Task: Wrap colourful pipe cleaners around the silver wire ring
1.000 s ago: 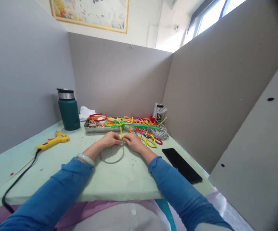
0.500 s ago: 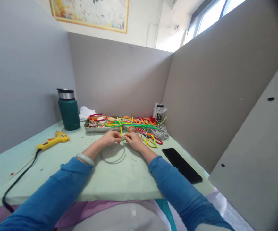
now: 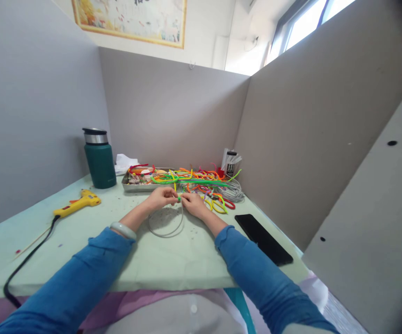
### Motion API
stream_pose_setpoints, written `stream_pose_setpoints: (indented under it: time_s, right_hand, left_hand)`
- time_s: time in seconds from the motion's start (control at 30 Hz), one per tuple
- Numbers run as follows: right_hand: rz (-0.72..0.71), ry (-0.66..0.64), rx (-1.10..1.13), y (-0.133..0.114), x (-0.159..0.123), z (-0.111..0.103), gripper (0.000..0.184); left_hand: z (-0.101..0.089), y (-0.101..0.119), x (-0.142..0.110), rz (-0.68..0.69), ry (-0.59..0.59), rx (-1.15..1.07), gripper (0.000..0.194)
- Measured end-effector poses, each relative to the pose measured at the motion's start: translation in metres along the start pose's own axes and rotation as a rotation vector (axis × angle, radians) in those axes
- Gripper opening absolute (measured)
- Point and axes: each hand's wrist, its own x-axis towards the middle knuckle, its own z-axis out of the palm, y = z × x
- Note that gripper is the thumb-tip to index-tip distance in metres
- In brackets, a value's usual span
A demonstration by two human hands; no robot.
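Observation:
My left hand and my right hand meet fingertip to fingertip above the table, both closed in a pinch. Between them shows a small green bead, at the tips of the left fingers. A thin grey wire hangs below in a wide loop, rising on one side to the right fingertips and on the other behind the left hand. Just behind the fingers, a yellow pipe cleaner sticks out from the pile. The fingers partly hide the wire's ends.
A metal tray of small craft pieces and a heap of colourful pipe cleaners lie behind my hands. A green bottle and yellow glue gun are left; scissors and a black phone are right.
The wire loop has shifted slightly to the right. The green bead now shows more plainly between my fingertips, and my left fingers have lifted a little.

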Motion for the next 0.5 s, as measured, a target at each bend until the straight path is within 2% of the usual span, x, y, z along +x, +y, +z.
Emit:
stream_pose_setpoints:
  time_s: [0.5]
  right_hand:
    - [0.016, -0.030, -0.086, -0.0011, -0.0003, 0.0011, 0.028]
  left_hand:
    - [-0.0006, -0.0062, 0.0028, -0.025, 0.035, -0.032, 0.026]
